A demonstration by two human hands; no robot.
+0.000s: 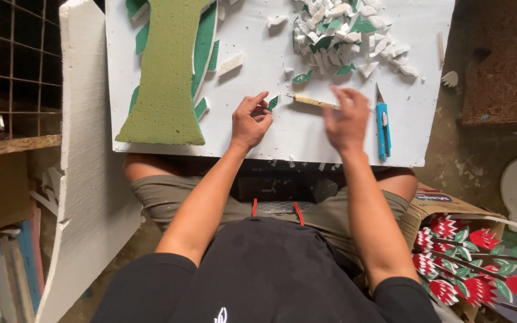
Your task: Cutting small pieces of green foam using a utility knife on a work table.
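On a white foam board (pixel 330 137) that serves as worktop across the person's lap, both hands work close together. Left hand (pixel 251 121) pinches a small green leaf piece (pixel 273 102) between thumb and fingertips. Right hand (pixel 347 118) is blurred; it appears to grip the near end of a thin tan stick (pixel 312 101) whose tip points at the leaf. Just right of it lies a blue knife (pixel 383 127), near the board's edge. Far back sits a pile of white and green scraps (pixel 345 36); far left, a tall green foam shape (pixel 166 72). Likely risks: the tiny leaf could slip or tear if squeezed, and a careless elbow could knock the knife off the edge.
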